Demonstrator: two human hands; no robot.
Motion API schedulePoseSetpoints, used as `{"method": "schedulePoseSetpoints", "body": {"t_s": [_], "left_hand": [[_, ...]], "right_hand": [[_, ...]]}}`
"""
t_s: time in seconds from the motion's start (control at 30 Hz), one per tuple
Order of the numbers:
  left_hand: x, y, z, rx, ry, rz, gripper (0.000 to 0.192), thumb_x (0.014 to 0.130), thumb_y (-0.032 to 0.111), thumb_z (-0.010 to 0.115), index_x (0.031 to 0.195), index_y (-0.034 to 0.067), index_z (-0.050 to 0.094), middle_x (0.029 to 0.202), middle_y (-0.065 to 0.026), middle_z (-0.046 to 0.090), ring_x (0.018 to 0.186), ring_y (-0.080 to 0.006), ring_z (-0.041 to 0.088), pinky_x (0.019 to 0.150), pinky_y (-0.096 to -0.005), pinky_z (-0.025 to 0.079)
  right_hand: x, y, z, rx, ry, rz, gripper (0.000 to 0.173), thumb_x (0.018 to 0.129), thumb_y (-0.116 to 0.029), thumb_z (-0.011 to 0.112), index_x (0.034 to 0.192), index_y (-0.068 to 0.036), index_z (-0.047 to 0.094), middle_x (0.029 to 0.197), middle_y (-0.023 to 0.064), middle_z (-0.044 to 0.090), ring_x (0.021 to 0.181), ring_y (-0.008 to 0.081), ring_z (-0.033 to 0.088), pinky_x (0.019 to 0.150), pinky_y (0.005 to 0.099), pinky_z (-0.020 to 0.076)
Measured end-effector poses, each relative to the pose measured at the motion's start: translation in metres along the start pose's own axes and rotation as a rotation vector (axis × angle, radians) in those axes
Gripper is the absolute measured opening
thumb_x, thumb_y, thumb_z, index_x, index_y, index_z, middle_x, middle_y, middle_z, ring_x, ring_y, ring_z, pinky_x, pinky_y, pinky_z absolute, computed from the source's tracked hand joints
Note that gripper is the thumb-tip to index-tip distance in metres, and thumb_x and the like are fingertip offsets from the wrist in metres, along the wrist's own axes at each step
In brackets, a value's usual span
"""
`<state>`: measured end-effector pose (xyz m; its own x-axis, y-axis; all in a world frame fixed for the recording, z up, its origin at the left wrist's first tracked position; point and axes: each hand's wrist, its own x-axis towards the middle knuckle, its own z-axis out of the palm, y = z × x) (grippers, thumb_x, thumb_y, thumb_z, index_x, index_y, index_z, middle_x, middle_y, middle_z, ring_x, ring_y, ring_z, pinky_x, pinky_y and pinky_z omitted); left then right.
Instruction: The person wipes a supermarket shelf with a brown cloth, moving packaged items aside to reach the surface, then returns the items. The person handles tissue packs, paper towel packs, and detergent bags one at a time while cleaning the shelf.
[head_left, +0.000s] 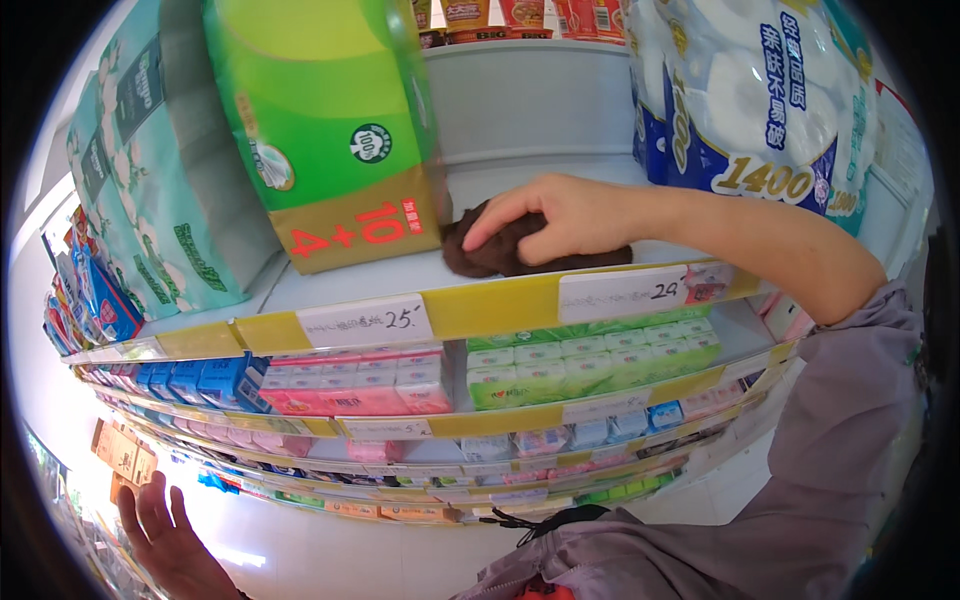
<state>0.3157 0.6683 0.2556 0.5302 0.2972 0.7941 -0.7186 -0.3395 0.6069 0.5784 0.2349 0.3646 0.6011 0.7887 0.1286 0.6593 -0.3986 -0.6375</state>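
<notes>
On the upper white shelf (487, 184), my right hand (555, 217) grips a dark brown cloth (487, 251) and presses it to the surface near the front edge. Part of the cloth is hidden under my palm and fingers. Just left of it stands a tall green and gold plastic-wrapped pack (330, 135), nearly touching the cloth. Packs of toilet rolls (742, 97) stand behind my forearm on the right. My left hand (161, 525) hangs in the air at the lower left, away from the shelves, holding nothing, its fingers apart.
Teal plastic-wrapped packs (165, 187) stand further left. A yellow price strip (495, 304) with handwritten tags runs along the shelf edge. Lower shelves hold pink tissue packs (360, 382) and green tissue packs (592, 360). Instant noodle tubs (487, 19) sit above. Cardboard boxes (124, 454) are at left.
</notes>
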Motion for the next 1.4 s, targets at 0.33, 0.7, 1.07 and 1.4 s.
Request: {"method": "schedulePoseSetpoints", "body": {"t_s": [0.33,0.7,1.07,1.4], "left_hand": [[0.009,0.009,0.068,0.474,0.122,0.036,0.024,0.090,0.009,0.054,0.114,0.005,0.055,0.112,-0.0136,0.058,0.109,-0.0261,0.054,0.090,-0.0354,0.046],[0.014,0.007,0.067,0.386,0.153,0.014,0.037,0.093,0.011,0.046,0.128,0.003,0.040,0.118,-0.0151,0.053,0.118,-0.0282,0.048,0.102,-0.0364,0.039],[0.023,-0.020,0.054,-0.028,0.079,-0.117,0.048,0.097,0.015,0.038,0.141,0.002,0.028,0.125,-0.0160,0.048,0.126,-0.0272,0.044,0.110,-0.0380,0.031],[0.075,0.027,0.243,-0.292,-0.655,-0.009,0.039,0.091,0.005,0.047,0.129,-0.003,0.046,0.124,-0.0164,0.055,0.120,-0.0268,0.051,0.099,-0.0392,0.040]], "right_hand": [[-0.025,-0.038,-0.027,-0.033,-0.189,0.310,0.032,0.074,-0.003,0.045,0.098,-0.003,0.066,0.062,0.0032,0.057,0.045,0.0135,0.048,0.037,0.0299,0.0372],[-0.047,-0.107,-0.081,-0.521,0.156,0.340,0.026,0.077,-0.006,0.048,0.098,0.001,0.063,0.080,0.0148,0.063,0.064,0.0234,0.059,0.056,0.0354,0.0469],[-0.056,-0.072,-0.079,-0.857,0.424,0.681,0.027,0.076,-0.005,0.047,0.098,0.006,0.060,0.067,0.0166,0.063,0.050,0.0232,0.060,0.047,0.0347,0.0494],[-0.118,-0.118,-0.053,-0.943,0.532,0.171,0.027,0.083,-0.017,0.056,0.100,0.003,0.060,0.085,0.0146,0.064,0.069,0.0203,0.061,0.063,0.0311,0.0485]]}}
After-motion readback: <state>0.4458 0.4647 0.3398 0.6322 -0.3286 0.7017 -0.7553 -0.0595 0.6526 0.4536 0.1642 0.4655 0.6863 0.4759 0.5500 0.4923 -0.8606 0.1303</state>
